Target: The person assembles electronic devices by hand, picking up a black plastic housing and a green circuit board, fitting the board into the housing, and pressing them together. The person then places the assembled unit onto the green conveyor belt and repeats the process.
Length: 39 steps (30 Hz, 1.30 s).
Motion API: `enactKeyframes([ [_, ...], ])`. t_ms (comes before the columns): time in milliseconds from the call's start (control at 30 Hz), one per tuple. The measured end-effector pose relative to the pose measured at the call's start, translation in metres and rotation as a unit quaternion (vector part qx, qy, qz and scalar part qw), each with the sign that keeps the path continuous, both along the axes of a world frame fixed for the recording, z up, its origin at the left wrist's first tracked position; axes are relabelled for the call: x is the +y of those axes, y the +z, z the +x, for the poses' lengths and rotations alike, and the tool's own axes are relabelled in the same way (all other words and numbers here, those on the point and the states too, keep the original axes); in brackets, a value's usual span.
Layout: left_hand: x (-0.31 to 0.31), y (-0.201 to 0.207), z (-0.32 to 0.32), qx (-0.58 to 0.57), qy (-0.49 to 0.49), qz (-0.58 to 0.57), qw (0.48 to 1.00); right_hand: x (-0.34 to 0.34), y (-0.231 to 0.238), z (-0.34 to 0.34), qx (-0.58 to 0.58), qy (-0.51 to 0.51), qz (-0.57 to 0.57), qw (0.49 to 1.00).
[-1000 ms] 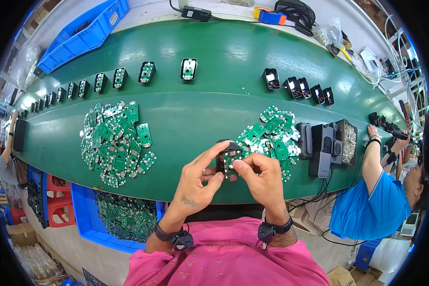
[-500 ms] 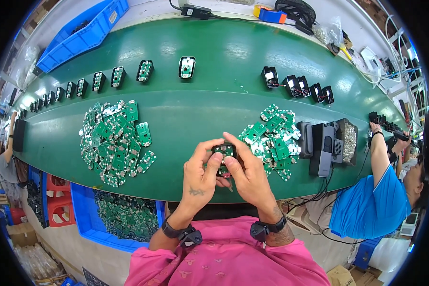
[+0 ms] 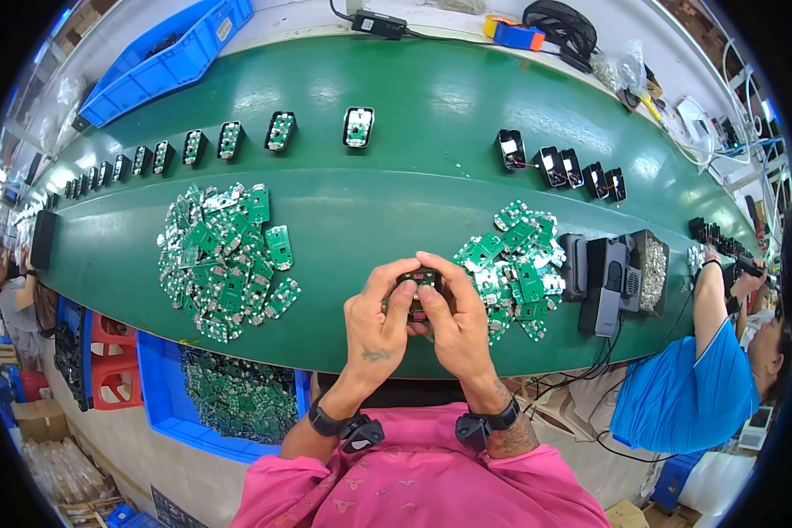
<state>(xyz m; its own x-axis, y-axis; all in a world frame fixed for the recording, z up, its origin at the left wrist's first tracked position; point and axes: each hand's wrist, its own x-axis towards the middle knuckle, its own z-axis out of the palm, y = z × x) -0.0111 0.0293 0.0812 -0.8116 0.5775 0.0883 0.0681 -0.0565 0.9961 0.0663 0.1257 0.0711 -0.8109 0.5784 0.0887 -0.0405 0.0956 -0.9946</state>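
Note:
Between both hands, over the near edge of the green bench, is a small black housing (image 3: 420,278) with a circuit board in it. My left hand (image 3: 374,324) is wrapped round its left side and my right hand (image 3: 459,327) round its right side. Both thumbs lie on the board's face, covering much of it. To the left of my hands spreads a large pile of green circuit boards (image 3: 224,264). A smaller pile of circuit boards (image 3: 521,273) lies close by my right hand.
Black housings with boards (image 3: 358,128) form a row across the far left of the bench. Several wired black housings (image 3: 509,150) stand far right, beyond a grey device (image 3: 601,286) and a box of small parts (image 3: 651,273). A blue bin (image 3: 163,378) sits below left; a co-worker (image 3: 686,387) is at right.
The whole view has shifted slightly, so the bench sits a little lower and further right. My hands still hold the housing, which looks tilted differently, with my thumbs slightly moved on the board.

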Motion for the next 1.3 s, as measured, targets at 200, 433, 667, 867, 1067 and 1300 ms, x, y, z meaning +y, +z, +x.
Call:
enactKeyframes([
  [200, -0.002, -0.011, -0.036, 0.055, 0.014, -0.052, 0.997, 0.0, 0.005, -0.02, -0.03, -0.02, 0.009, 0.999],
  [433, 0.049, 0.009, -0.195, 0.091, 0.18, -0.149, 0.968, -0.018, 0.007, -0.003, -0.049, 0.023, 0.046, 0.997],
  [667, 0.08, -0.039, -0.26, 0.184, 0.142, -0.278, 0.932, -0.018, 0.005, 0.047, -0.045, 0.007, 0.095, 0.994],
  [867, 0.062, -0.052, -0.275, 0.426, 0.201, -0.367, 0.802, -0.012, 0.0, 0.072, -0.053, 0.002, 0.074, 0.996],
  [1067, 0.133, 0.006, -0.21, 0.496, 0.084, -0.23, 0.833, -0.014, -0.032, 0.081, -0.004, -0.013, 0.199, 0.98],
  [1300, 0.238, -0.019, -0.114, 0.414, -0.17, -0.341, 0.827, -0.018, -0.026, 0.087, 0.038, 0.007, 0.226, 0.973],
])
